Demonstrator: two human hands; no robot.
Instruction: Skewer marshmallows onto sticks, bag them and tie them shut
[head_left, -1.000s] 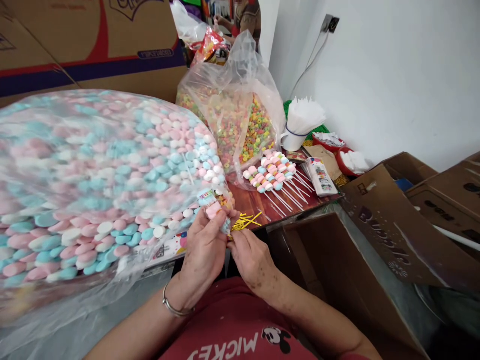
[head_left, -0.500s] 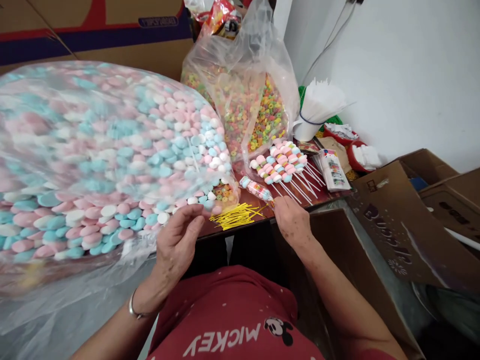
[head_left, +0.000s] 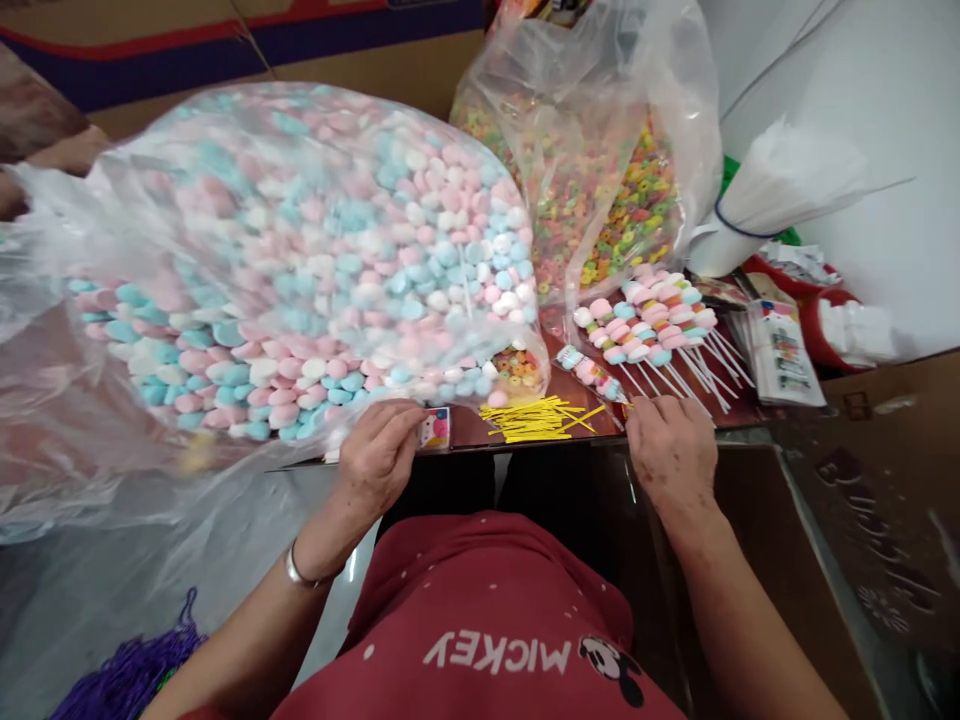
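My right hand [head_left: 671,450] is closed around the lower end of a marshmallow skewer [head_left: 592,375] wrapped in clear printed film. Its wrapped top lies on the table, pointing away to the left. My left hand [head_left: 381,450] is at the table's front edge, fingers curled and pressed together beside a small printed packet [head_left: 436,428]; what is between the fingertips is hidden. Yellow twist ties [head_left: 532,420] lie in a loose pile between my hands. Beyond my right hand, unwrapped marshmallow skewers [head_left: 652,315] with white sticks are heaped.
A huge clear bag of pastel marshmallows [head_left: 322,290] fills the left, with another person's hand [head_left: 71,150] at its far side. Behind stands a bag of ring candies [head_left: 637,210]. At right are a cup of white sticks [head_left: 724,240], printed bags [head_left: 787,350] and a cardboard box [head_left: 885,490].
My view has swung left. My left hand has gone from open fingers to a closed grip beside the small packet. The right hand still holds the wrapped skewer. Another person's hand has come into view.
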